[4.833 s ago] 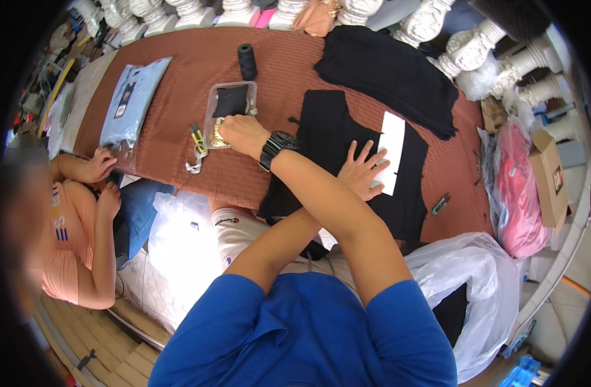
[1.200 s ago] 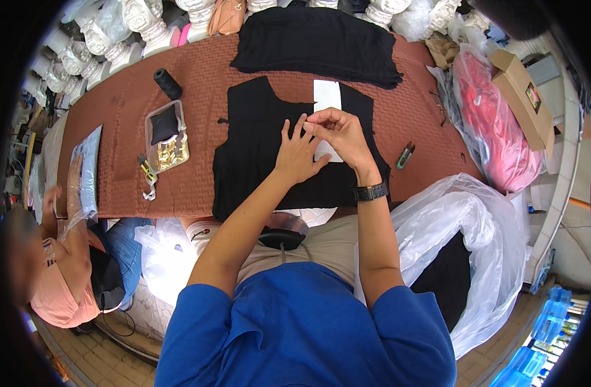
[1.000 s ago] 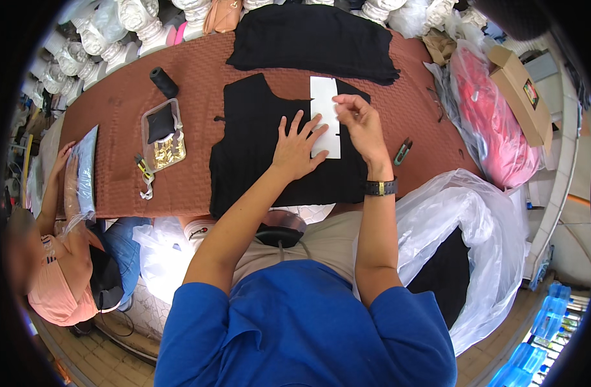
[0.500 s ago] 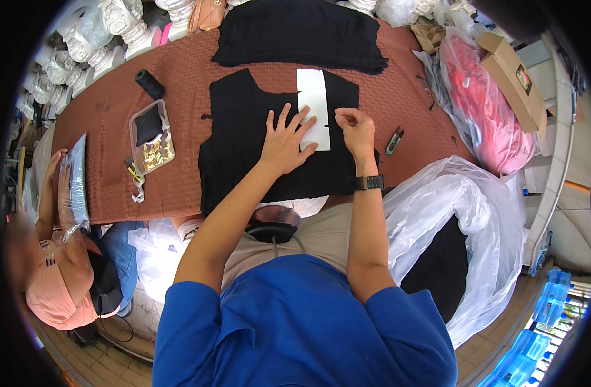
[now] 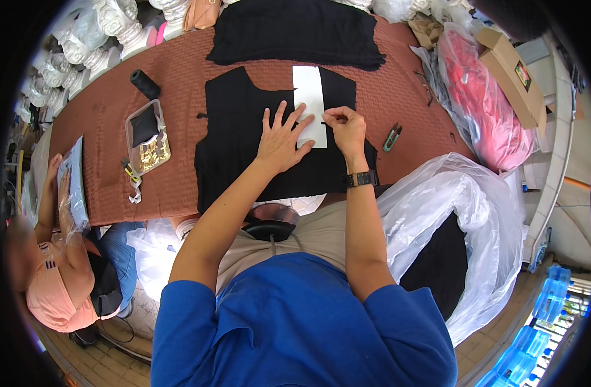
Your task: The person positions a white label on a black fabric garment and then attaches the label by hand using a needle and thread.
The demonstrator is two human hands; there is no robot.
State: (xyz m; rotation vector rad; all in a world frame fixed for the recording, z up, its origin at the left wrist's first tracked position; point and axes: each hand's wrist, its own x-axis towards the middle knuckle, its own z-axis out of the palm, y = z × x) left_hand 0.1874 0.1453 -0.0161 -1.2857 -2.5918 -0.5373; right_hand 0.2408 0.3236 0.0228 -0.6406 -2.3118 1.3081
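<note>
A black garment panel (image 5: 231, 148) lies flat on the table in front of me, with a narrow white card strip (image 5: 308, 84) placed lengthwise on its right half. My left hand (image 5: 280, 140) rests palm down across the strip and the cloth, its fingers spread. At the strip's right edge, by a small dark notch mark, my right hand (image 5: 348, 132) pinches thumb and fingers together. Whatever sits in that pinch is too small to make out. Green-handled thread snips (image 5: 391, 137) lie to the right of the panel.
Beyond the panel is more folded black cloth (image 5: 295, 32) on the brown table cover (image 5: 186, 116). A black thread cone (image 5: 144, 84) and a clear plastic box (image 5: 134, 147) stand left. Plastic-wrapped red cloth (image 5: 473, 97) lies right. A co-worker's hand (image 5: 55, 166) is at far left.
My right hand has moved a little left, bringing its pinched fingertips to the edge of the white strip. The left hand stays flat in place.
</note>
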